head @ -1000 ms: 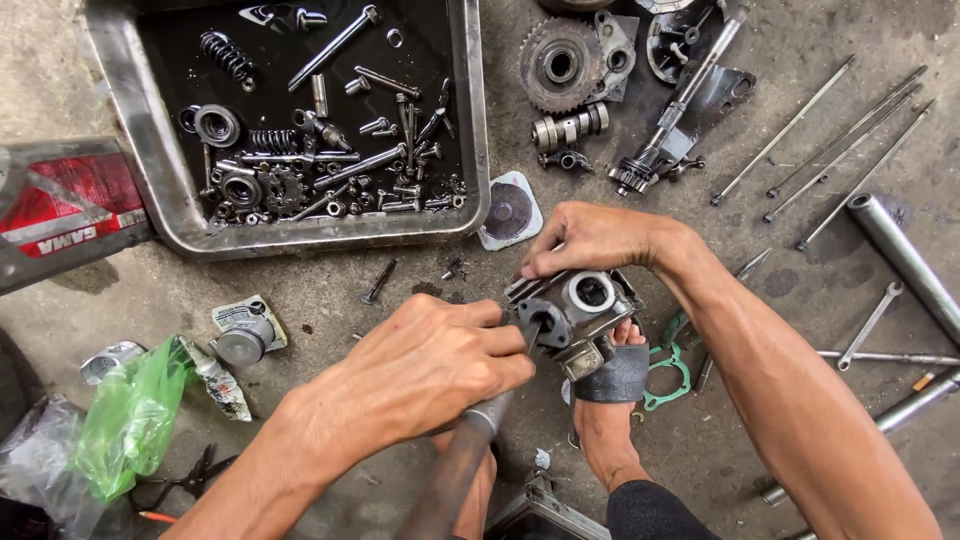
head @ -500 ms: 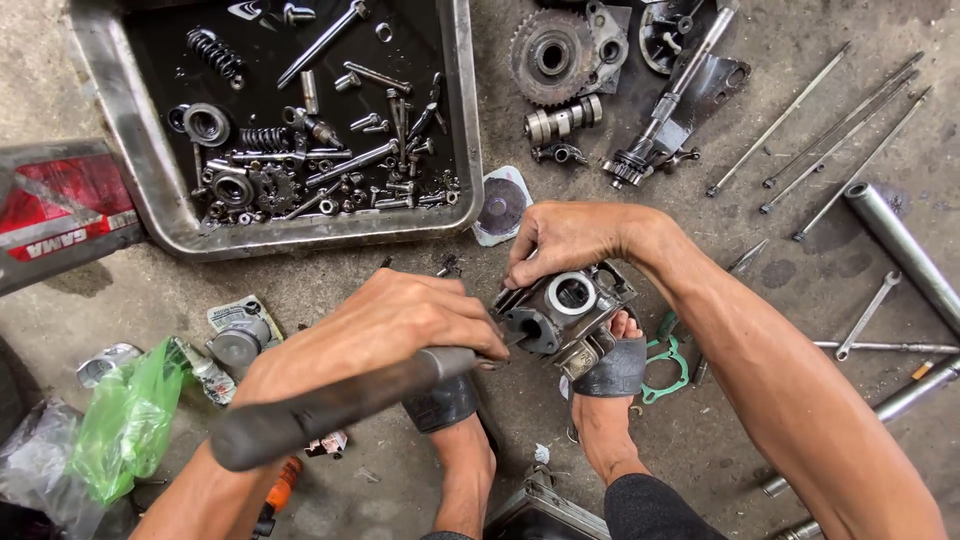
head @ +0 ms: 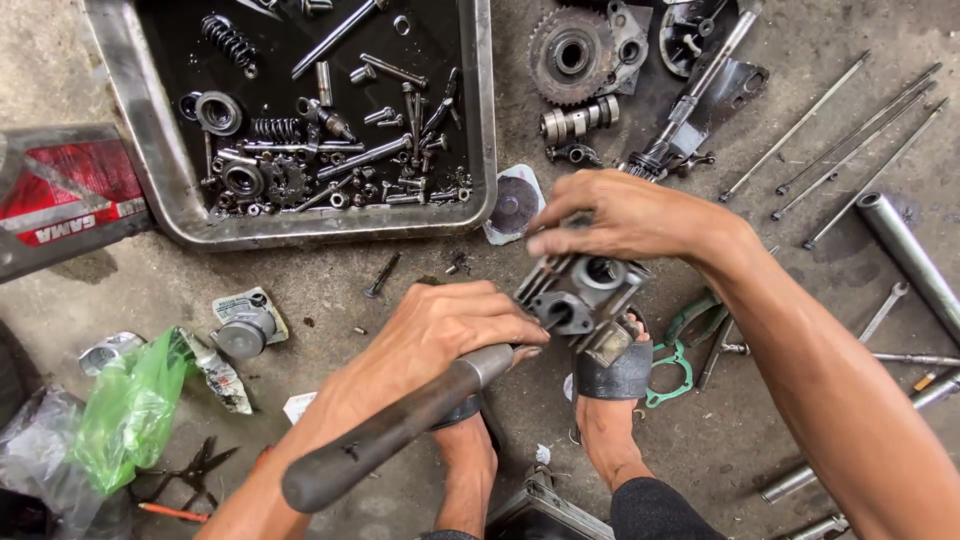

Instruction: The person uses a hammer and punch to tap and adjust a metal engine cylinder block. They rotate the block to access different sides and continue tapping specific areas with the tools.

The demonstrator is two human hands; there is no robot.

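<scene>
Steel tool (head: 400, 425) head hidden | left hand (head: 430, 345) grips | right hand (head: 625, 215) covers cylinder (head: 580, 290)

The setting is a stained grey concrete floor (head: 420, 480), seen straight down in even daylight with soft shadows. No walls or windows show. At the top lies a metal tray (head: 482, 120) with a black, oily bottom full of small parts. A red and grey panel (head: 60, 200) sits at the left edge. Long steel rods (head: 830, 110) and a tube (head: 910, 255) lie at the right. A green plastic bag (head: 130, 410) is crumpled at the lower left, beside dark pliers (head: 195, 465).
</scene>
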